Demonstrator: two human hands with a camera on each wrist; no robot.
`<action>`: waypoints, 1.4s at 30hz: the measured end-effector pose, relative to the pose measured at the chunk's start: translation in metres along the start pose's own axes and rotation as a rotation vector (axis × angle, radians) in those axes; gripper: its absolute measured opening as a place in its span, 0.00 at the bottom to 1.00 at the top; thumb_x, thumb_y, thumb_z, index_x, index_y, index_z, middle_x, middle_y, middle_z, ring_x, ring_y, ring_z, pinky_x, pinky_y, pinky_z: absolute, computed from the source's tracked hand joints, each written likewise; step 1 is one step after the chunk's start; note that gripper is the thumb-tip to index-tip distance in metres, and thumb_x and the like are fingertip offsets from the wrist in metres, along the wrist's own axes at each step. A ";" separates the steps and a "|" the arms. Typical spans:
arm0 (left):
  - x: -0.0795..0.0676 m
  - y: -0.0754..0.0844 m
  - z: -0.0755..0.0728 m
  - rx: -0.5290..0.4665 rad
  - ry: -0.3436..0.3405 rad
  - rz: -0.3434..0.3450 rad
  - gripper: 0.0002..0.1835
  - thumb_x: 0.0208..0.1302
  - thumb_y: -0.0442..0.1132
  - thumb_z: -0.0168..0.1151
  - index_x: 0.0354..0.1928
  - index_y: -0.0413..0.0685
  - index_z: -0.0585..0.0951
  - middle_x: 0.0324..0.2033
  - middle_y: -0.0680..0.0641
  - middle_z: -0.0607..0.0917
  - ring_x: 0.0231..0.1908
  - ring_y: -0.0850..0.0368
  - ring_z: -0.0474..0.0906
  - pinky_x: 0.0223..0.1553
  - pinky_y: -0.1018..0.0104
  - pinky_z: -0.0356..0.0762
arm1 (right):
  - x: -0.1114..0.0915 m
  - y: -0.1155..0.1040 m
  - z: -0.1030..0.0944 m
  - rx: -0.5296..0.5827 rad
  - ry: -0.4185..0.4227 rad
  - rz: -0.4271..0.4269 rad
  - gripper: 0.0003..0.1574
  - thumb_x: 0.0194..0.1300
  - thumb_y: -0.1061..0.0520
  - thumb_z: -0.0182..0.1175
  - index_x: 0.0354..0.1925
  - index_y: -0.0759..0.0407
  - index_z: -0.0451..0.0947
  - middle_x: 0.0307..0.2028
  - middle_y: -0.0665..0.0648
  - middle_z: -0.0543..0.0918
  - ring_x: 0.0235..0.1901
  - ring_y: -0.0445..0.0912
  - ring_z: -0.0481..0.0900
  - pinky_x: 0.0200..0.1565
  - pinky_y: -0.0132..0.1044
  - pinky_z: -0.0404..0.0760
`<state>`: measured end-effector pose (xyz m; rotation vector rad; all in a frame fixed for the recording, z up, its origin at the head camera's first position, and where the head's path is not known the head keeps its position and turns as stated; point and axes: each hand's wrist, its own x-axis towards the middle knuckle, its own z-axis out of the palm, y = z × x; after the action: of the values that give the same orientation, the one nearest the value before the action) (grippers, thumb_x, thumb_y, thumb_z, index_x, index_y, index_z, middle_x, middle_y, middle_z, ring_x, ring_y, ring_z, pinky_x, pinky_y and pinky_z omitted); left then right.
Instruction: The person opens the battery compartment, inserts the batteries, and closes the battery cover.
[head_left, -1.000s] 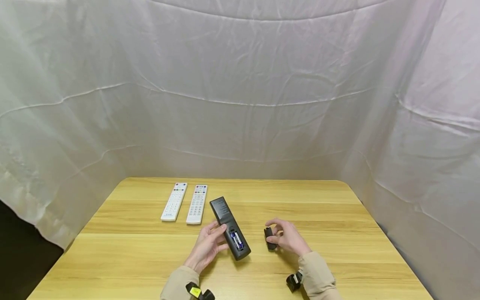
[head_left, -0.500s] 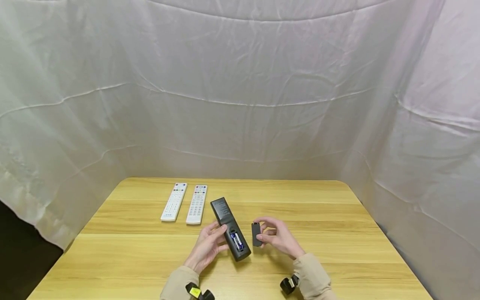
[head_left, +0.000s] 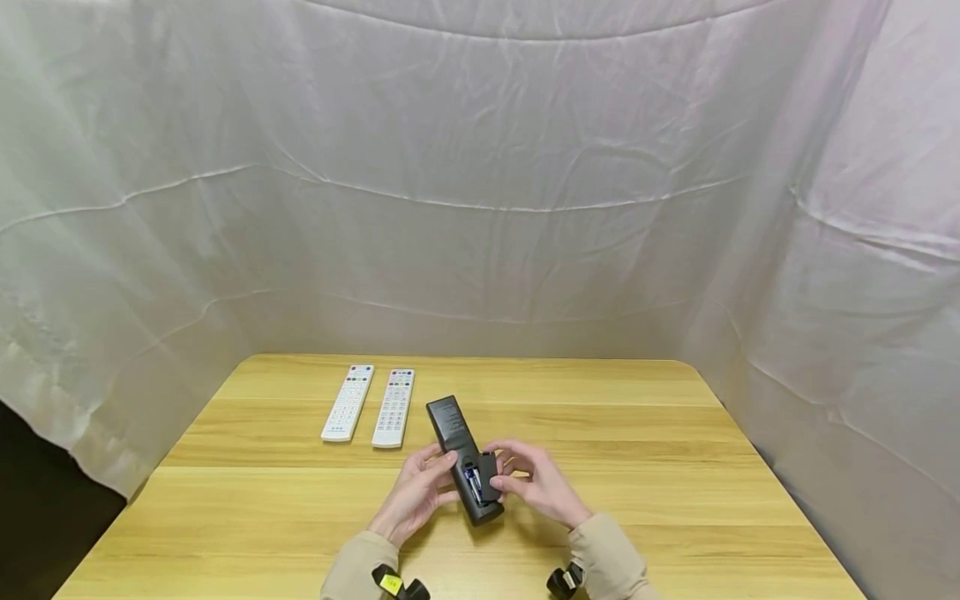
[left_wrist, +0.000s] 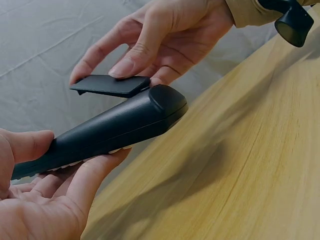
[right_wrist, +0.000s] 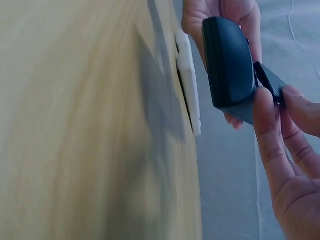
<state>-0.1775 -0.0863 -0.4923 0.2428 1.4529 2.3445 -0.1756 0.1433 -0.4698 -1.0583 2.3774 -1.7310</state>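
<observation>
My left hand (head_left: 414, 490) grips a black remote control (head_left: 452, 427), back side up, held above the table. Two blue-and-silver batteries (head_left: 473, 483) lie in its exposed compartment. Between thumb and fingers, my right hand (head_left: 536, 483) pinches a small black battery cover (head_left: 489, 475), which overlaps the right side of the compartment in the head view. From the left wrist, the cover (left_wrist: 111, 85) appears tilted just over the lower end of the remote (left_wrist: 120, 120). The right wrist view shows the remote's end (right_wrist: 229, 62) with the cover (right_wrist: 270, 82) close beside it.
Two white remote controls (head_left: 348, 404) (head_left: 393, 408) lie buttons up on the wooden table (head_left: 637, 417), left of the black one. Grey-white fabric (head_left: 480, 250) hangs behind and along the sides of the table. Each wrist carries a small black camera mount.
My right hand has moved left with the battery cover, from beside the black remote to over its compartment. The left hand and remote have barely shifted.
</observation>
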 end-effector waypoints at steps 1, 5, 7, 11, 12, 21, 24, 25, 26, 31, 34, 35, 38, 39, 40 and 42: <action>0.000 0.000 0.000 0.004 -0.004 -0.001 0.33 0.77 0.36 0.50 0.75 0.29 0.51 0.64 0.27 0.75 0.52 0.51 0.85 0.55 0.53 0.87 | 0.000 0.000 0.001 -0.005 0.000 -0.004 0.26 0.63 0.66 0.65 0.59 0.70 0.74 0.36 0.71 0.80 0.32 0.34 0.80 0.33 0.40 0.91; 0.001 -0.002 0.000 0.004 -0.013 -0.011 0.33 0.76 0.36 0.51 0.75 0.30 0.52 0.65 0.27 0.74 0.53 0.49 0.85 0.55 0.53 0.87 | 0.000 -0.001 0.005 -0.016 -0.003 -0.012 0.24 0.64 0.66 0.65 0.58 0.69 0.75 0.34 0.70 0.80 0.31 0.32 0.79 0.32 0.37 0.90; 0.001 -0.002 0.000 0.004 -0.020 -0.014 0.33 0.76 0.36 0.51 0.75 0.30 0.52 0.64 0.27 0.74 0.53 0.49 0.85 0.55 0.53 0.87 | 0.000 -0.001 0.007 -0.027 -0.002 -0.015 0.24 0.64 0.65 0.65 0.57 0.69 0.75 0.33 0.69 0.80 0.32 0.32 0.78 0.34 0.34 0.89; 0.001 -0.002 0.000 0.010 -0.029 -0.018 0.33 0.76 0.36 0.51 0.75 0.31 0.52 0.64 0.29 0.76 0.53 0.49 0.85 0.55 0.53 0.87 | 0.000 0.000 0.008 -0.036 -0.004 -0.011 0.23 0.65 0.64 0.64 0.58 0.68 0.76 0.33 0.68 0.81 0.34 0.32 0.76 0.39 0.31 0.87; 0.001 -0.002 0.000 0.011 -0.030 -0.019 0.33 0.76 0.36 0.51 0.75 0.31 0.52 0.64 0.29 0.76 0.53 0.49 0.85 0.55 0.53 0.87 | 0.000 0.000 0.009 -0.041 -0.007 -0.009 0.23 0.65 0.64 0.64 0.58 0.67 0.76 0.33 0.67 0.81 0.34 0.32 0.76 0.39 0.30 0.86; 0.001 0.000 0.000 -0.006 -0.076 -0.020 0.34 0.77 0.36 0.50 0.75 0.29 0.49 0.63 0.30 0.78 0.53 0.49 0.85 0.55 0.53 0.87 | -0.001 0.004 0.010 -0.086 -0.023 0.004 0.22 0.64 0.60 0.67 0.57 0.63 0.80 0.35 0.65 0.81 0.35 0.39 0.74 0.34 0.26 0.80; 0.000 0.002 0.000 -0.022 -0.088 -0.024 0.33 0.77 0.36 0.50 0.76 0.30 0.50 0.63 0.31 0.78 0.53 0.49 0.85 0.55 0.51 0.87 | -0.001 0.003 0.010 -0.123 -0.010 -0.009 0.23 0.63 0.59 0.68 0.56 0.61 0.81 0.37 0.63 0.79 0.36 0.46 0.73 0.34 0.24 0.77; 0.000 0.002 0.000 -0.026 -0.088 -0.025 0.33 0.77 0.35 0.50 0.76 0.30 0.50 0.63 0.31 0.78 0.53 0.49 0.85 0.56 0.51 0.87 | -0.001 0.003 0.011 -0.131 -0.006 -0.008 0.23 0.63 0.58 0.68 0.56 0.61 0.81 0.38 0.62 0.79 0.36 0.47 0.73 0.34 0.24 0.77; 0.000 0.002 0.001 -0.027 -0.091 -0.023 0.33 0.77 0.35 0.49 0.76 0.30 0.50 0.63 0.31 0.78 0.53 0.49 0.85 0.56 0.50 0.86 | -0.001 0.002 0.011 -0.136 -0.003 -0.005 0.23 0.63 0.58 0.68 0.56 0.60 0.81 0.38 0.61 0.79 0.36 0.48 0.73 0.34 0.24 0.77; -0.001 0.002 0.000 -0.023 -0.102 -0.012 0.34 0.78 0.36 0.49 0.76 0.30 0.49 0.63 0.32 0.78 0.54 0.50 0.85 0.57 0.50 0.86 | -0.001 0.002 0.012 -0.125 0.008 -0.005 0.23 0.63 0.58 0.68 0.57 0.60 0.80 0.36 0.62 0.79 0.35 0.50 0.74 0.34 0.24 0.78; -0.001 0.001 0.000 -0.019 -0.111 -0.009 0.33 0.78 0.36 0.49 0.76 0.30 0.50 0.62 0.33 0.79 0.53 0.50 0.85 0.56 0.51 0.86 | -0.001 0.003 0.013 -0.125 0.013 -0.015 0.22 0.64 0.59 0.68 0.56 0.60 0.80 0.35 0.62 0.78 0.35 0.53 0.73 0.34 0.25 0.78; -0.001 0.001 0.000 -0.017 -0.115 -0.007 0.33 0.78 0.36 0.49 0.75 0.29 0.50 0.61 0.34 0.80 0.53 0.51 0.85 0.56 0.51 0.86 | -0.001 0.003 0.013 -0.126 0.015 -0.017 0.22 0.64 0.59 0.67 0.56 0.60 0.80 0.35 0.62 0.78 0.35 0.52 0.73 0.34 0.25 0.78; -0.001 0.001 0.001 -0.014 -0.124 -0.005 0.33 0.78 0.36 0.49 0.75 0.29 0.51 0.60 0.36 0.82 0.54 0.51 0.85 0.56 0.52 0.87 | 0.000 0.003 0.014 -0.130 0.018 -0.019 0.21 0.64 0.59 0.67 0.55 0.59 0.80 0.34 0.62 0.77 0.35 0.52 0.73 0.35 0.26 0.78; -0.001 0.001 0.001 -0.013 -0.126 -0.005 0.33 0.78 0.37 0.49 0.75 0.29 0.51 0.60 0.37 0.82 0.54 0.51 0.85 0.56 0.52 0.87 | 0.000 0.003 0.014 -0.131 0.019 -0.018 0.20 0.64 0.59 0.67 0.55 0.59 0.80 0.34 0.62 0.77 0.35 0.52 0.72 0.35 0.26 0.78; -0.001 0.001 0.001 -0.008 -0.129 -0.002 0.33 0.78 0.37 0.49 0.75 0.29 0.51 0.60 0.37 0.82 0.54 0.51 0.85 0.56 0.52 0.87 | 0.000 0.003 0.014 -0.130 0.019 -0.015 0.20 0.64 0.59 0.67 0.55 0.59 0.80 0.34 0.62 0.77 0.35 0.51 0.72 0.35 0.26 0.78; -0.001 0.001 0.000 -0.003 -0.133 -0.002 0.32 0.78 0.37 0.49 0.75 0.29 0.51 0.60 0.37 0.82 0.54 0.51 0.84 0.56 0.52 0.87 | 0.000 0.004 0.015 -0.132 0.017 -0.008 0.21 0.64 0.59 0.67 0.55 0.59 0.80 0.34 0.62 0.77 0.35 0.51 0.72 0.36 0.26 0.78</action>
<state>-0.1767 -0.0867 -0.4915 0.3888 1.3852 2.2819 -0.1717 0.1315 -0.4787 -1.0730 2.5323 -1.6116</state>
